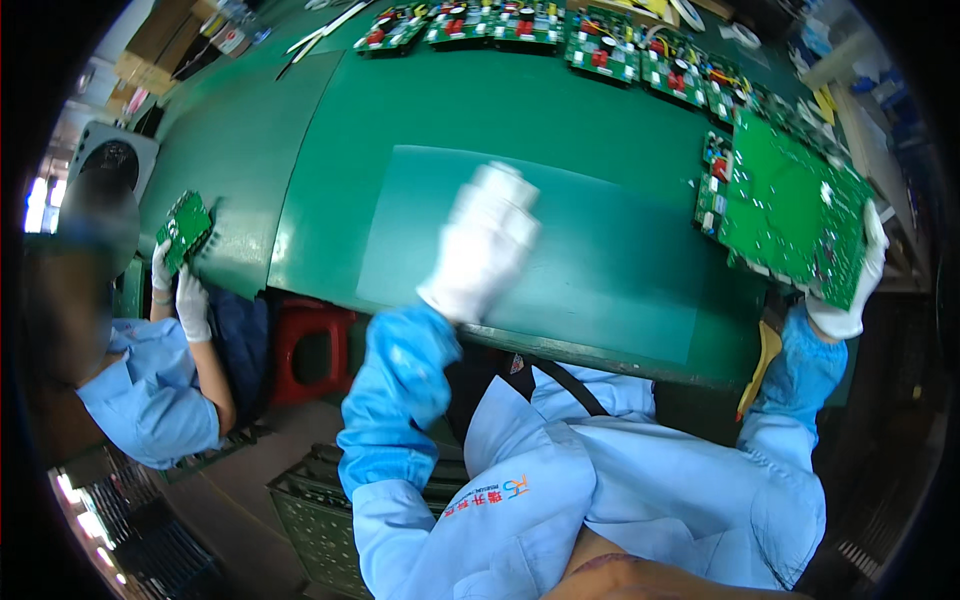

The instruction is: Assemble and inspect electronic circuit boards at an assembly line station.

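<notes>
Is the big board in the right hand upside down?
It looks upside down: the big board shows us its flatter side, while the other boards on the table have red bits on top.

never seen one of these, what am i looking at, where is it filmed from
No robot here, just a person in white gloves. The single picture comes from a wide fisheye camera on their head, looking down, so straight edges bend. The right hand holds a large green circuit board by its edge. The left hand is blurred above a sheet on the green table; whether it holds anything is unclear. More circuit boards lie along the table's far side. At left, another person holds a board too.
</notes>
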`<action>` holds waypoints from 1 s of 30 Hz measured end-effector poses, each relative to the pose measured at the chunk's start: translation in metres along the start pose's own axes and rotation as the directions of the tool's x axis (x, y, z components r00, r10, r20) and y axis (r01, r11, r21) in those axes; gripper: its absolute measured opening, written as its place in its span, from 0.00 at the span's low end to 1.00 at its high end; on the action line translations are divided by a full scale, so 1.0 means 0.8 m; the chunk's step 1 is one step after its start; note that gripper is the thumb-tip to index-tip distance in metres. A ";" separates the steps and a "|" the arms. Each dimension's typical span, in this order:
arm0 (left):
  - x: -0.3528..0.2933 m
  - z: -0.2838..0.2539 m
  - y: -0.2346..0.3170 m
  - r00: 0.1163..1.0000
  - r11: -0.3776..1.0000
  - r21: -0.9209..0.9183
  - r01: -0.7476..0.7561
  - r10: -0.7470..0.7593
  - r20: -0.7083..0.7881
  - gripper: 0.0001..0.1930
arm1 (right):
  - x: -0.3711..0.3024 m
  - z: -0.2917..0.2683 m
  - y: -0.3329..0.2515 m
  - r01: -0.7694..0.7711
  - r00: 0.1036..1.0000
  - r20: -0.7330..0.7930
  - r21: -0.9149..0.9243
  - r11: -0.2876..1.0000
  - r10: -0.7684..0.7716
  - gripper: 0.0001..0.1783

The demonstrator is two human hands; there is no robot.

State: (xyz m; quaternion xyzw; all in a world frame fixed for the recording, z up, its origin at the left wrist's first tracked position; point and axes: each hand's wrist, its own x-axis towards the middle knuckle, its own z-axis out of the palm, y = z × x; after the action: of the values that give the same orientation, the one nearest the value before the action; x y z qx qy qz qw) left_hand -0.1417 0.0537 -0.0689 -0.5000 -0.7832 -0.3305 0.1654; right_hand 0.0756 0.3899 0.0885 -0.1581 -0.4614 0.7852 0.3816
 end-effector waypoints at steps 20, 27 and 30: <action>0.020 0.024 0.112 0.985 0.970 -0.239 0.037 0.005 0.171 0.24 | 0.004 -0.008 0.029 0.068 0.990 -0.123 0.045 0.997 -0.063 0.14; 0.027 0.085 0.115 0.965 0.997 -0.022 -0.068 0.071 0.252 0.38 | -0.002 0.015 0.037 0.141 0.973 -0.191 0.039 0.989 -0.131 0.14; -0.005 0.094 0.245 0.816 0.767 -0.590 -0.254 0.497 0.295 0.29 | 0.001 0.030 0.037 0.053 0.998 -0.052 0.129 0.990 -0.047 0.14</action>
State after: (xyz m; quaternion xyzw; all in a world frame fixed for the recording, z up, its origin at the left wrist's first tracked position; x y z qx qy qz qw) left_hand 0.0408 0.1575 -0.0569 -0.7362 -0.5592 -0.3700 -0.0919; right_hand 0.0473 0.3682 0.0763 -0.1405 -0.4035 0.7996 0.4220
